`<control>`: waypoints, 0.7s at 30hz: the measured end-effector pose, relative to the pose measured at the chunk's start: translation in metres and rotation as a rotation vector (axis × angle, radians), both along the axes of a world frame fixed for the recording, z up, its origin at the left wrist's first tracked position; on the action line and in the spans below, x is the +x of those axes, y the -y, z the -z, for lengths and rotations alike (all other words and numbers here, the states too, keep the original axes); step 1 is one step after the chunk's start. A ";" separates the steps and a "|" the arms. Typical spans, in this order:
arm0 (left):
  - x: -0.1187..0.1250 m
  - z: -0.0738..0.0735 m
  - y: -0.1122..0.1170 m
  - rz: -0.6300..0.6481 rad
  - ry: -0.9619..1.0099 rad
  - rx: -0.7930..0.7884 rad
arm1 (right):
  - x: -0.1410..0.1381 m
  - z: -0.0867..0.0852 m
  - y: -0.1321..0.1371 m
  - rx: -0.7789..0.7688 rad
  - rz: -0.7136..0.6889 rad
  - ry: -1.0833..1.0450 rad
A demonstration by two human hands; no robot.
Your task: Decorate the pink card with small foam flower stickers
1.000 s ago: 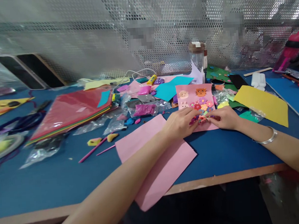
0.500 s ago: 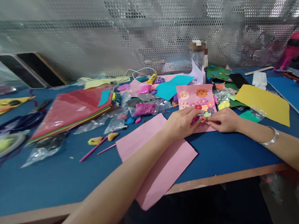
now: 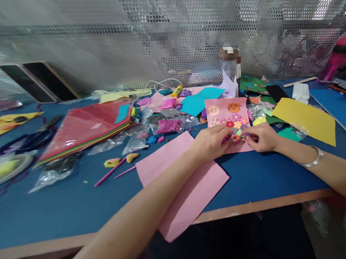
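Pink paper (image 3: pixel 210 105) lies right of centre with raised decorations on it. Near its top are a cream animal face (image 3: pixel 213 110) and an orange cat face (image 3: pixel 233 107); another pale face below is partly covered. Small multicoloured flowers (image 3: pixel 237 123) crowd its middle. My left hand (image 3: pixel 209 143) rests over the lower left of this paper, thumb and fingers apart around purple bits. At the lower right of the flowers, my right hand (image 3: pixel 262 137) has thumb and forefinger brought together in a pinch. Whatever is between those fingertips is too small to make out.
A plain pink sheet (image 3: pixel 182 194) lies under my left forearm and overhangs the table edge. Red folders (image 3: pixel 94 122), clay packets (image 3: pixel 169 126), pink sticks (image 3: pixel 110 172) and yellow paper (image 3: pixel 306 118) surround the work. A lidded cup (image 3: pixel 229 62) stands behind.
My right hand has drawn slightly right and up from the flowers' lower edge. My left hand stays in nearly the same place on the decorated paper.
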State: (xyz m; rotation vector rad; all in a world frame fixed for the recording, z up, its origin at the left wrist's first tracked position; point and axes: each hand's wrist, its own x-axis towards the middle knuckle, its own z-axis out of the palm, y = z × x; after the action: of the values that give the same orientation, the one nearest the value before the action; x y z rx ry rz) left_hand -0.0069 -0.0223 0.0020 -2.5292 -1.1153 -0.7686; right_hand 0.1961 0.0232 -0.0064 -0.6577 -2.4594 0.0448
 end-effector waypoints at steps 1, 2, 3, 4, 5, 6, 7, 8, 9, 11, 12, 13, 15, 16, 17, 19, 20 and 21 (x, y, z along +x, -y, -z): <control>0.000 0.000 0.000 -0.002 -0.007 -0.004 | 0.000 -0.001 0.000 -0.002 0.020 0.023; 0.000 0.000 0.000 -0.005 -0.012 -0.007 | 0.000 -0.002 0.001 -0.005 0.041 0.053; 0.000 0.000 0.000 -0.010 -0.018 -0.009 | -0.001 -0.003 0.001 -0.007 0.059 0.084; 0.000 0.000 0.000 -0.013 -0.023 -0.013 | -0.001 -0.003 0.001 -0.011 0.073 0.115; 0.000 -0.001 0.000 -0.015 -0.028 -0.017 | -0.001 -0.004 0.001 -0.015 0.083 0.141; 0.000 -0.001 0.000 -0.016 -0.034 -0.022 | -0.002 -0.004 0.001 -0.018 0.091 0.160; 0.000 -0.001 0.000 -0.017 -0.041 -0.028 | -0.002 -0.004 0.001 -0.021 0.097 0.171; 0.000 -0.001 0.000 -0.018 -0.048 -0.034 | -0.002 -0.004 0.001 -0.023 0.103 0.178; 0.000 -0.001 0.000 -0.019 -0.056 -0.041 | -0.002 -0.003 0.001 -0.022 0.108 0.182; 0.000 -0.002 0.000 -0.020 -0.068 -0.054 | -0.003 -0.002 0.000 -0.011 0.117 0.190; 0.000 -0.002 0.000 -0.017 -0.070 -0.061 | -0.003 -0.001 0.000 0.000 0.120 0.194; 0.000 -0.002 0.000 -0.014 -0.071 -0.066 | -0.003 0.000 -0.001 0.015 0.124 0.196; 0.000 -0.001 0.000 -0.004 -0.069 -0.077 | -0.003 0.002 -0.002 0.047 0.131 0.196; 0.000 -0.001 -0.001 0.001 -0.068 -0.080 | -0.004 0.003 -0.002 0.060 0.133 0.192; -0.001 -0.001 -0.001 0.006 -0.067 -0.081 | -0.004 0.004 -0.002 0.071 0.134 0.187; -0.001 -0.001 -0.001 0.012 -0.064 -0.079 | -0.004 0.004 -0.003 0.083 0.130 0.179; -0.001 -0.001 -0.001 0.015 -0.064 -0.076 | -0.004 0.004 -0.002 0.088 0.126 0.175; -0.001 0.000 -0.001 0.017 -0.062 -0.073 | -0.004 0.004 -0.002 0.090 0.122 0.172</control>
State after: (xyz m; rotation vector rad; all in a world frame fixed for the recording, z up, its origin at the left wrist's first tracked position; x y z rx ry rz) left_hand -0.0077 -0.0216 0.0024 -2.6067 -1.1228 -0.6595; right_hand 0.1923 0.0254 -0.0105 -0.7998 -2.5613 -0.1754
